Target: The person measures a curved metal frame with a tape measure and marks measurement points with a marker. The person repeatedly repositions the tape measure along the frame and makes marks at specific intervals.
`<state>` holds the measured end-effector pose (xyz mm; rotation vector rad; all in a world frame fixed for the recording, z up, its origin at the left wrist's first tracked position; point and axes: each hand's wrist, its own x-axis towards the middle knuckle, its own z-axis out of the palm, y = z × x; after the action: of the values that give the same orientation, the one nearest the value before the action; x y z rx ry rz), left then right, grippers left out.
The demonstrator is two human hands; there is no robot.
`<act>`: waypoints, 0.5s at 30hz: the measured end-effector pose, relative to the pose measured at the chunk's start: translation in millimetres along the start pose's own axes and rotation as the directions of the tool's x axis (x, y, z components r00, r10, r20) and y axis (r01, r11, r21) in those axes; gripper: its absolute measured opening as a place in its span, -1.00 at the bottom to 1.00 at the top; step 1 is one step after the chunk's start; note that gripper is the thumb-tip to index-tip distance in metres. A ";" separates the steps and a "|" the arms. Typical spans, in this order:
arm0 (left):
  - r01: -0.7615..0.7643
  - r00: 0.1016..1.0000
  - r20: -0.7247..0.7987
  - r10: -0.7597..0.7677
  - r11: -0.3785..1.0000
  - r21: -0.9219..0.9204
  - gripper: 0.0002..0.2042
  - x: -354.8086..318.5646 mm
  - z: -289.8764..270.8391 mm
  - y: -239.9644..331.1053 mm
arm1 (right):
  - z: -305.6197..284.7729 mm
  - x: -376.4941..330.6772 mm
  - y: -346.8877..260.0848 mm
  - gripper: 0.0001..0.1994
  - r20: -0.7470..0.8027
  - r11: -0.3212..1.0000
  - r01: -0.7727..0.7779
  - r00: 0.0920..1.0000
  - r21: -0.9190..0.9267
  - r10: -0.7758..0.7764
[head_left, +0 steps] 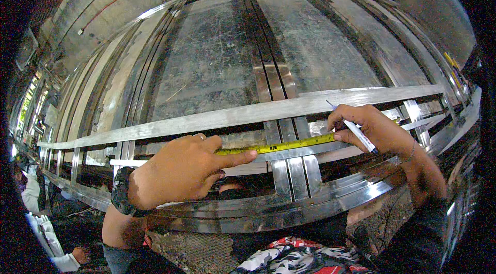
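A yellow tape measure [289, 145] is drawn out left to right between my hands, over a metal strip of the frame. My left hand [178, 173] is closed around its left part, with the index finger stretched along the blade; the case is hidden. In my right hand [377, 128] is a white marker pen [360, 136], slanted, its thin tip pointing up and left past the fingers. Fingertips of that hand touch the blade's right part. Just beyond the tape, a long pale metal bar [222, 119] lies across the frame.
A large shiny metal frame [268, 75] with several crossbars spreads over a scuffed grey surface [206, 41]. Its curved near rail [232, 216] runs close to my body. At the lower left are another person's hand [80, 255] and pale sleeve. Wire mesh [199, 248] shows below.
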<state>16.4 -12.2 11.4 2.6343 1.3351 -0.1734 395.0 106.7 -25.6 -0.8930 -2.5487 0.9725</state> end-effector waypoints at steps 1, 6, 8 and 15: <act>0.005 1.000 -0.004 -0.005 1.000 0.003 -0.28 -0.4 -0.1 1.7 | -1.3 0.5 -2.5 -0.74 0.004 1.000 -0.004 1.000 -0.009 0.004; -0.006 0.999 -0.048 0.006 1.000 -0.013 -0.31 0.9 -0.4 2.4 | -2.0 0.0 -0.5 -0.71 -0.049 0.992 0.084 0.995 -0.093 -0.089; 0.003 0.999 -0.043 -0.004 1.000 -0.023 -0.33 0.7 -0.7 2.5 | -1.8 0.2 0.0 -0.70 -0.075 0.992 0.074 0.994 -0.107 -0.082; 0.004 1.000 0.014 -0.003 0.999 -0.045 -0.42 2.4 -3.4 1.7 | -3.4 -1.8 2.0 -0.68 -0.051 1.000 0.022 0.998 -0.013 -0.022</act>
<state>19.3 -10.6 14.4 2.5887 1.3238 -0.1603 398.8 108.4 -24.4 -0.8797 -2.5196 0.9165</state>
